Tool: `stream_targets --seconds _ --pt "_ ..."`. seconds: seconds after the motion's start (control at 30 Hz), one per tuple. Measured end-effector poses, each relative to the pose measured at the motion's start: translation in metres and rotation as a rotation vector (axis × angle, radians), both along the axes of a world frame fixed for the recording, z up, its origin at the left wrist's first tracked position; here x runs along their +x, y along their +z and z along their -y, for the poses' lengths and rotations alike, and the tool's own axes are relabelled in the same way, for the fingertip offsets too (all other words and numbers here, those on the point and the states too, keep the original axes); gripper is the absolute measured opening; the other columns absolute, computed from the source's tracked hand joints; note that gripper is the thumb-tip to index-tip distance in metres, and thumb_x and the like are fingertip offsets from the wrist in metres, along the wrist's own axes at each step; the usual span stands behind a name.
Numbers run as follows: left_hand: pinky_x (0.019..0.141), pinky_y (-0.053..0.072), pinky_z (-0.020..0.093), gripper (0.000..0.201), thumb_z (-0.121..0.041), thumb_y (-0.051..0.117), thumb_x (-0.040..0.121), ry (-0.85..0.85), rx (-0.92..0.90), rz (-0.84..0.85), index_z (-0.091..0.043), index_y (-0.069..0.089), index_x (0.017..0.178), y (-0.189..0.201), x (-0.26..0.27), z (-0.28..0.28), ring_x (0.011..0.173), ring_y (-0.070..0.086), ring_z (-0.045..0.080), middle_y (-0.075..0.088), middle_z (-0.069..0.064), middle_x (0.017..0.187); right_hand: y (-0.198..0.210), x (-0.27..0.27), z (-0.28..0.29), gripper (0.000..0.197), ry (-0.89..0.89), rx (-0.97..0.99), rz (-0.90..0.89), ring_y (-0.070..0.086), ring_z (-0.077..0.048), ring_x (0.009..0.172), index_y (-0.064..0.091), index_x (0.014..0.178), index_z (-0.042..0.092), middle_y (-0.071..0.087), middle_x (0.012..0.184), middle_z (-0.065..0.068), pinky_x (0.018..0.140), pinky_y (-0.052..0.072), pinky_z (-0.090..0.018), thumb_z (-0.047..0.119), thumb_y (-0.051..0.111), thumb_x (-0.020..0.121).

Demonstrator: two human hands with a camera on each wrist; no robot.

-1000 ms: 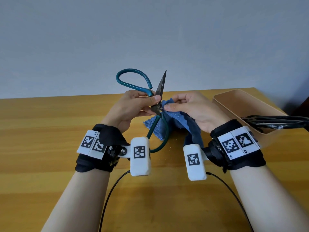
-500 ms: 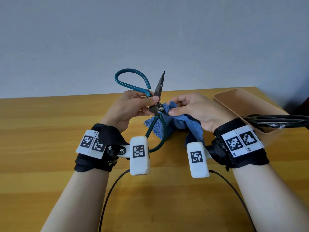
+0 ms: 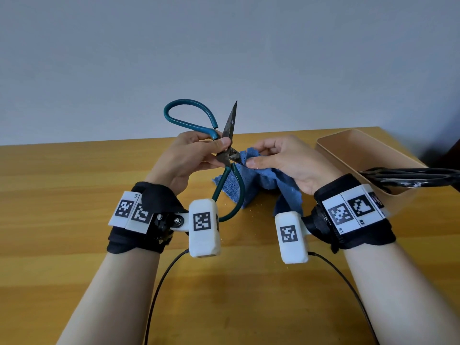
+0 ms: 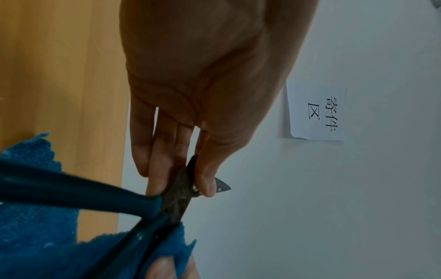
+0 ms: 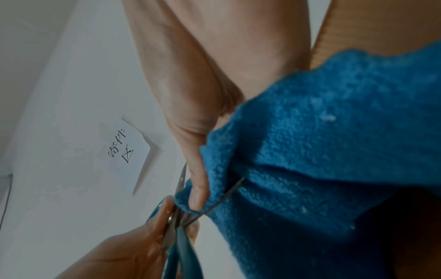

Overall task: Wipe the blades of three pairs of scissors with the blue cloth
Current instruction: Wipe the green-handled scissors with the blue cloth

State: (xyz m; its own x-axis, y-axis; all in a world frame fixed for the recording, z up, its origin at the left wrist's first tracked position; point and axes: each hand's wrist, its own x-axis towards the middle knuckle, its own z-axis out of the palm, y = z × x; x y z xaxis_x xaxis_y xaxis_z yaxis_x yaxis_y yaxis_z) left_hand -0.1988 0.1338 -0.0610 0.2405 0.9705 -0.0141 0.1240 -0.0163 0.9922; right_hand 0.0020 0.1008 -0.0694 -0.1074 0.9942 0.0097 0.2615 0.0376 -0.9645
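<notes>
A pair of teal-handled scissors (image 3: 230, 130) is held spread apart above the wooden table. One dark blade points up; the other blade is wrapped in the blue cloth (image 3: 263, 178). My left hand (image 3: 196, 155) pinches the scissors at the pivot (image 4: 183, 190) between thumb and fingers. My right hand (image 3: 278, 158) pinches the cloth (image 5: 310, 151) around the lower blade (image 5: 224, 196), thumb on top. The rest of the cloth hangs down to the table.
A tan tray (image 3: 348, 150) stands at the right on the wooden table (image 3: 74, 195), with black-handled scissors (image 3: 410, 179) lying across its near rim. Cables run from both wrist cameras toward me. A paper note (image 4: 317, 113) hangs on the wall behind.
My right hand with the cloth has shifted slightly along the lower blade near the pivot, and the scissors have tilted a little. Both grips are unchanged.
</notes>
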Motion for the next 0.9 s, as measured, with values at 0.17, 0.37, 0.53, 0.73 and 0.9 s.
stream_targets --seconds 0.17,0.37,0.53,0.73,0.9 --pt "0.07 0.057 0.02 0.028 -0.02 0.068 0.095 -0.004 -0.001 0.021 -0.002 0.069 0.116 0.0 0.0 0.0 0.063 0.068 0.009 0.075 0.002 0.081 -0.006 -0.002 -0.004 0.017 -0.039 0.015 0.023 0.066 -0.024 0.087 0.075 0.091 0.009 0.072 0.09 -0.014 0.089 0.05 -0.036 0.022 0.079 0.082" --pt "0.072 0.061 0.03 0.021 -0.025 0.063 0.099 -0.028 -0.032 0.019 -0.008 0.065 0.113 0.0 0.004 0.004 0.077 0.069 0.016 0.072 0.004 0.09 -0.007 -0.008 -0.005 0.013 -0.072 0.027 0.023 0.073 -0.025 0.095 0.074 0.098 0.01 0.076 0.098 -0.014 0.097 0.054 -0.041 0.016 0.074 0.087" --pt "0.073 0.063 0.037 0.026 -0.032 0.047 0.107 -0.071 -0.057 -0.007 -0.011 0.054 0.121 0.001 0.013 0.009 0.072 0.071 0.022 0.065 0.005 0.092 -0.008 -0.009 -0.007 0.016 -0.117 0.095 -0.011 0.069 -0.02 0.083 0.072 0.099 0.002 0.072 0.102 -0.023 0.088 0.055 -0.037 0.01 0.075 0.086" --pt "0.056 0.052 0.029 0.025 -0.034 0.044 0.108 -0.085 -0.046 0.04 -0.017 0.051 0.124 -0.002 0.015 0.008 0.059 0.054 0.017 0.051 0.003 0.085 -0.009 -0.008 -0.007 0.023 -0.126 0.094 -0.045 0.07 -0.029 0.102 0.073 0.107 0.006 0.074 0.105 -0.016 0.097 0.054 -0.041 0.017 0.075 0.087" --pt "0.046 0.035 0.022 0.032 -0.037 0.047 0.107 -0.051 -0.048 0.064 -0.014 0.052 0.127 -0.005 0.016 0.006 0.057 0.047 0.014 0.048 0.003 0.083 -0.007 -0.009 -0.006 0.018 -0.109 0.095 -0.076 0.071 -0.026 0.098 0.072 0.103 0.006 0.074 0.103 -0.016 0.096 0.052 -0.041 0.018 0.073 0.088"
